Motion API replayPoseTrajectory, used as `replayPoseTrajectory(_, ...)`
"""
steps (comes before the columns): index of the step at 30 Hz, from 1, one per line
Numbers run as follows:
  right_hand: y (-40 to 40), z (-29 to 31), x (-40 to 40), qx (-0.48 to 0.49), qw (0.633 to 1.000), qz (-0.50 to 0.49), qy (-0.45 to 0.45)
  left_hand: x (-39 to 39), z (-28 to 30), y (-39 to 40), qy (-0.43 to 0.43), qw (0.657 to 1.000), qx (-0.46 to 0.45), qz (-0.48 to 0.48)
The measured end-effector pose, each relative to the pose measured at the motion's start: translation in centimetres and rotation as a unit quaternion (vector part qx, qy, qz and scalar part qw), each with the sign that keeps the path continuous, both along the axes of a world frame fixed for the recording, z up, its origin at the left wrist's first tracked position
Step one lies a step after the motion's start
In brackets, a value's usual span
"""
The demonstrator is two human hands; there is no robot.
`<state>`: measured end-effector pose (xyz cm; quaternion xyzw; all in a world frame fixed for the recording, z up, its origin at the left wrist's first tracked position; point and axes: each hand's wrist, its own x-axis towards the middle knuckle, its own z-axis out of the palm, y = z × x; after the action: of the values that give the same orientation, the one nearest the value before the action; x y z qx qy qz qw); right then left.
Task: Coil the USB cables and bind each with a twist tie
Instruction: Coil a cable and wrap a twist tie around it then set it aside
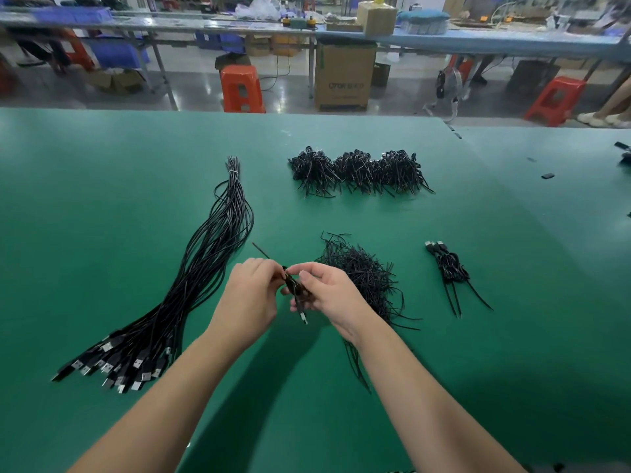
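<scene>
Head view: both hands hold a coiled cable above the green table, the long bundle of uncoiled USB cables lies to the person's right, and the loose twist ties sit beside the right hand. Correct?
Not quite. The head view shows the bundle of uncoiled USB cables to the person's left. The rest stands: left hand and right hand hold the coiled cable above the green table, twist ties beside the right hand.

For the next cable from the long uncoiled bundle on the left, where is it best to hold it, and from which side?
Probably at a USB plug of the uncoiled cable bundle, coming from the near side. The plugs fan out loose at the near end, so one can be pinched alone, while the far end is tied together by a white tie, which would likely hold the strands back.
</scene>
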<state>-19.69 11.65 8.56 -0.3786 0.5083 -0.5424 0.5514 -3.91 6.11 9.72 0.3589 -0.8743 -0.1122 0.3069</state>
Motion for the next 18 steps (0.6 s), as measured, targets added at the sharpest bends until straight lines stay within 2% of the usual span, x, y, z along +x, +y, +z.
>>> replayPoseTrajectory(3,0.2,0.3,-0.2,-0.031,0.998,0.031,0.035,0.0,0.1,-0.6,0.076,0.977,0.190,0.056)
replayPoseTrajectory(5,0.0,0.4,-0.3,-0.052,0.989,0.006,0.138,-0.1,-0.1,-1.0,0.129,0.939,0.313,0.057)
replayPoseTrajectory(7,-0.1,0.4,-0.4,-0.068,0.971,-0.018,0.227,-0.2,-0.2,-0.8,0.168,0.912,0.369,0.060)
replayPoseTrajectory(8,-0.3,0.4,-0.5,-0.068,0.968,-0.024,0.239,-0.3,-0.2,-0.7,0.163,0.919,0.351,0.069)
replayPoseTrajectory(10,-0.4,0.3,-0.4,-0.049,0.974,-0.032,0.218,-0.4,-0.2,-0.1,0.119,0.958,0.245,0.090)
replayPoseTrajectory(12,-0.6,0.2,-0.2,-0.029,0.978,-0.036,0.204,-0.7,-0.3,0.4,0.099,0.981,0.148,0.083)
replayPoseTrajectory(15,-0.6,0.1,0.0,-0.009,0.979,-0.041,0.198,-0.8,-0.5,0.6,0.059,0.994,0.058,0.070)
replayPoseTrajectory(18,-0.7,0.3,0.0,0.008,0.983,-0.056,0.173,-0.6,-0.7,0.6,0.003,0.995,-0.096,0.027)
